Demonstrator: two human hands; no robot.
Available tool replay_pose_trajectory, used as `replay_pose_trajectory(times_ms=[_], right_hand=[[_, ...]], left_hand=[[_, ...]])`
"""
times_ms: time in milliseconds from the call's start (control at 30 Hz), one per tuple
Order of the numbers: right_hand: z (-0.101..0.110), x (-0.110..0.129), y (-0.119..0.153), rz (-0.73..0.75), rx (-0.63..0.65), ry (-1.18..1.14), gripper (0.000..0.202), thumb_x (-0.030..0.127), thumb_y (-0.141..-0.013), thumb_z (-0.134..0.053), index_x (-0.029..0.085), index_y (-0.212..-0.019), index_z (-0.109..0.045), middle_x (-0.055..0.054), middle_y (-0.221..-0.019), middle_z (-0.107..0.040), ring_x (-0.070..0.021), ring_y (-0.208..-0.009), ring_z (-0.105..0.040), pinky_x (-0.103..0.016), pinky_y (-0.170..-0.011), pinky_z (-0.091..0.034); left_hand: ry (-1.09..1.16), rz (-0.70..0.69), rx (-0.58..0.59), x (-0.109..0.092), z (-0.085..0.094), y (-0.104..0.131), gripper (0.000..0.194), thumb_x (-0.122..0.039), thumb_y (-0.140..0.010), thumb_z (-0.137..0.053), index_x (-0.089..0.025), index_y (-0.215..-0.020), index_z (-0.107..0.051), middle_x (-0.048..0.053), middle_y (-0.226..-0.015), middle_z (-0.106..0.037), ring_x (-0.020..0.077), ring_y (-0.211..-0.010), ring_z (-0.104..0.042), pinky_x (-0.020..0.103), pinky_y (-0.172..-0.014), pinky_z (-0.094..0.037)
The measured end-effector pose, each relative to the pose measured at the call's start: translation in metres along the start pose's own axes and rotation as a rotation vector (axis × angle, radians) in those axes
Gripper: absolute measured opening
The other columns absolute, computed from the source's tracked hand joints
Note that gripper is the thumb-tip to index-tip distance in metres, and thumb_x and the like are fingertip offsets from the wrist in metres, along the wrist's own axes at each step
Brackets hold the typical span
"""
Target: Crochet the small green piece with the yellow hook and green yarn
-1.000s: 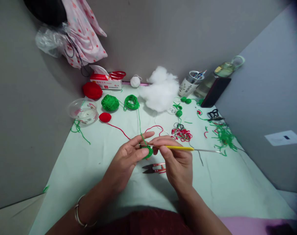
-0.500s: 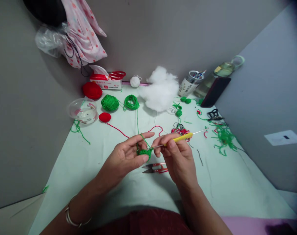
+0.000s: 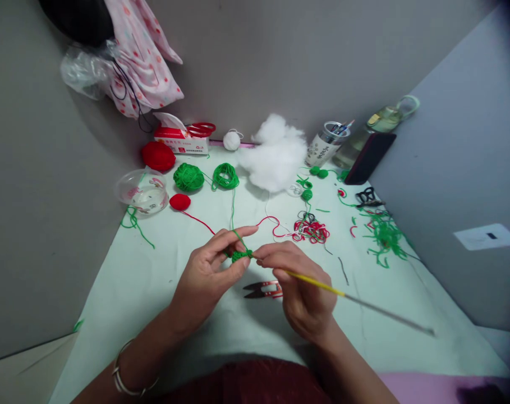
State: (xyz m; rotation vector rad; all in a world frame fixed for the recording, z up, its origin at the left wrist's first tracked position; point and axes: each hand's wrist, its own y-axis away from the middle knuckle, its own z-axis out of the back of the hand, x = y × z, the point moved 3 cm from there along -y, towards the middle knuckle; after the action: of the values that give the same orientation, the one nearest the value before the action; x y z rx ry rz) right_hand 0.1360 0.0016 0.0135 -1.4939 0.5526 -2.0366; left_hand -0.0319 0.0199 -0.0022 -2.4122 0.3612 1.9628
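Observation:
Between the thumb and fingers of my left hand (image 3: pixel 208 266) is a small green crochet piece (image 3: pixel 240 256). Green yarn runs over its raised index finger and back to a loose green coil (image 3: pixel 225 176). My right hand (image 3: pixel 303 283) grips a crochet hook (image 3: pixel 317 282) with a yellow handle; its tip meets the right edge of the piece, partly hidden by the fingers. The hook's metal back end points down to the right. Below the hands lie thread snips (image 3: pixel 263 289) with orange handles, their right end hidden behind my right hand.
White stuffing (image 3: pixel 275 154) sits at the back, beside a pen cup (image 3: pixel 323 147). Green yarn scraps (image 3: pixel 385 233) lie right, a red tangle (image 3: pixel 311 230) nearer the middle. A clear bowl (image 3: pixel 147 193), a green ball (image 3: pixel 189 177) and red yarn (image 3: pixel 159 156) stand left.
The hook has swung from pointing up-right to down-right as my right hand turned. My left hand and the green piece have shifted slightly left.

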Motion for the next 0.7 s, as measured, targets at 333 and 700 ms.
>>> replay_pose_trajectory(times_ms=[333,700], right_hand=[[-0.007,0.008,0.010,0.148,0.033,0.342,0.030,0.012,-0.100,-0.060,0.033,-0.117,-0.071,-0.004,-0.104,-0.082,-0.0192,-0.087,-0.075,-0.030,-0.063,-0.060],[-0.007,-0.009,-0.001,-0.018,-0.154,-0.174,0.022,0.014,-0.103,-0.060,0.026,-0.111,-0.077,-0.006,-0.096,-0.082,-0.0209,-0.089,-0.077,-0.037,-0.073,-0.064]], left_hand=[[-0.186,-0.249,-0.213,-0.001,-0.008,0.012,0.026,-0.011,-0.084,-0.075,-0.032,-0.095,-0.084,0.001,-0.102,-0.069,0.0202,-0.097,-0.062,0.036,-0.104,-0.047],[0.020,-0.091,-0.203,0.001,-0.003,0.004,0.044,-0.017,-0.082,-0.080,-0.026,-0.126,-0.077,-0.003,-0.085,-0.065,0.0129,-0.087,-0.065,0.028,-0.096,-0.053]])
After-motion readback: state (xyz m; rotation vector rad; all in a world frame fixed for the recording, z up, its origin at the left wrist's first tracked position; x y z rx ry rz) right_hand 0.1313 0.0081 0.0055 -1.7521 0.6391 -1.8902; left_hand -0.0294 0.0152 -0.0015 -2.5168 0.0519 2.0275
